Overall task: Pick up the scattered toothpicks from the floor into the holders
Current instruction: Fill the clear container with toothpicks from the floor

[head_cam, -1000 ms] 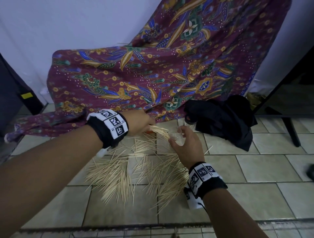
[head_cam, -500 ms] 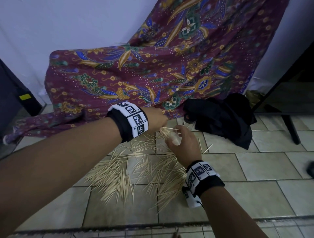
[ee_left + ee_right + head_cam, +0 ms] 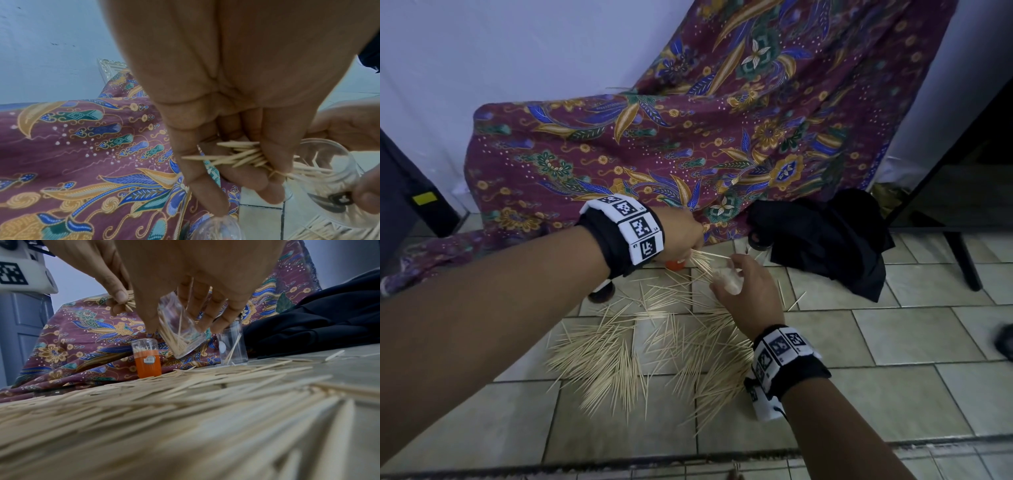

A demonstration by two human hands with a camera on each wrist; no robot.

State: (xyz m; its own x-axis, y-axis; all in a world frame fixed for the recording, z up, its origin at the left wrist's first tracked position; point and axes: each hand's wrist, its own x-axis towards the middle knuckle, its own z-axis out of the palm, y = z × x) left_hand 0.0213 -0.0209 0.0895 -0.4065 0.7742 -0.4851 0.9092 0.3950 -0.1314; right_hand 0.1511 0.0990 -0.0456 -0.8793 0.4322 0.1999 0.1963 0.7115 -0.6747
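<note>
Right now the left hand (image 3: 681, 236) pinches a bundle of pale wooden toothpicks (image 3: 242, 155) at the mouth of the tilted clear plastic holder (image 3: 179, 331) gripped by the right hand (image 3: 750, 291); splayed tips could snag the rim, likely spilling back onto the tiled floor (image 3: 893, 342).

Dim, cool bluish indoor light, soft shadows, no glare. Head view bowed at edges. Right wrist view: pale wooden toothpicks (image 3: 185, 418) on floor blurred in foreground. Left wrist view slightly soft.
</note>
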